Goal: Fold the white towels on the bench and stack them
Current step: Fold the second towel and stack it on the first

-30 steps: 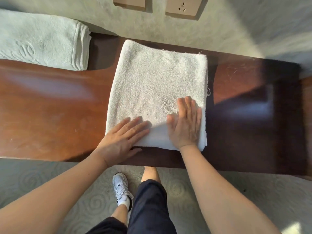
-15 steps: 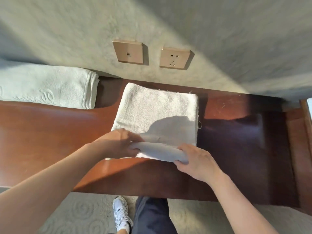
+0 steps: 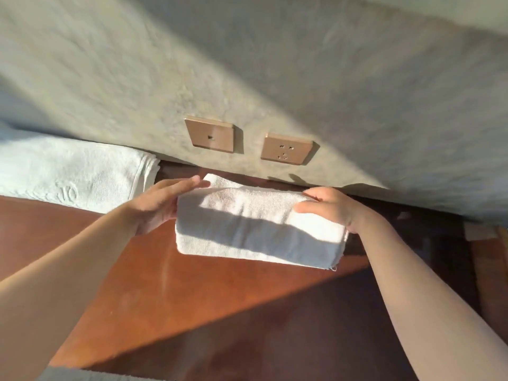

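Head view: a folded towel (image 3: 255,229) is gripped at its ends by the left hand (image 3: 162,204) and right hand (image 3: 330,207) above the counter (image 3: 192,298), near a second towel (image 3: 68,174).

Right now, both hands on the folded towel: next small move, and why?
Probably carry the folded towel, held by the left hand and right hand, leftward onto the other folded towel on the bench: the fold looks finished, stacking remains.

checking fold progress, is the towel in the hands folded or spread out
Folded: the white towel is a thick, layered rectangle held between the left hand and right hand.
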Action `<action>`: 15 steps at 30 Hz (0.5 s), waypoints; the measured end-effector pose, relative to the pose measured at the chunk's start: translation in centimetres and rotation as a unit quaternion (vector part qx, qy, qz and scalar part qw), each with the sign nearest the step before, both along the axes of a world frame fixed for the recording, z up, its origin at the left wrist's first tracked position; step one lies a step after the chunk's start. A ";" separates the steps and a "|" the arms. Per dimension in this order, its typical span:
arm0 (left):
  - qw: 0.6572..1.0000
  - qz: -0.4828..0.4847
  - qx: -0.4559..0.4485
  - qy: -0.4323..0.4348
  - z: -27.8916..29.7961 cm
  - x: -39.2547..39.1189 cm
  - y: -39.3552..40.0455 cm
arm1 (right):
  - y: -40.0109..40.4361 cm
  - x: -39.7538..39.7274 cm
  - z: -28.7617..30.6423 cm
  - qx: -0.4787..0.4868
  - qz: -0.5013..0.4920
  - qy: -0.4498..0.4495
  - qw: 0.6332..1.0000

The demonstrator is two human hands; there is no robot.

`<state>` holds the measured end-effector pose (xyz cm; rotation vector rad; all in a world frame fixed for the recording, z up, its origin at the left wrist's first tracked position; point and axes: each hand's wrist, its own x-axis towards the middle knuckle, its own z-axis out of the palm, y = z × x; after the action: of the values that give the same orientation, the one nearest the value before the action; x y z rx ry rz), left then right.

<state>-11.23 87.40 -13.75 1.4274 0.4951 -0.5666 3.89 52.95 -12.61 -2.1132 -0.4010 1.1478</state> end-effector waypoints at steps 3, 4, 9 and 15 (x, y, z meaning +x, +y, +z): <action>0.997 0.065 -0.016 0.034 -2.2 -2.1 -1.0 | 0.3 2.0 -1.5 -0.037 0.009 -0.020 0.999; 0.996 0.073 0.026 0.035 -2.8 -2.5 -1.6 | 0.4 2.4 -2.0 -0.066 0.015 -0.038 0.997; 0.961 0.064 0.263 -0.056 -4.9 -2.7 -4.2 | 0.2 2.9 -4.7 -0.125 -0.031 -0.101 0.987; 0.936 0.103 0.329 -0.072 -6.3 -2.8 -5.0 | -1.0 -1.2 -4.9 -0.073 -0.223 -0.266 0.935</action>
<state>-14.01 82.43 -20.01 2.0019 0.7497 -0.1152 2.74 51.92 -17.47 -2.4648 -0.0582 0.3445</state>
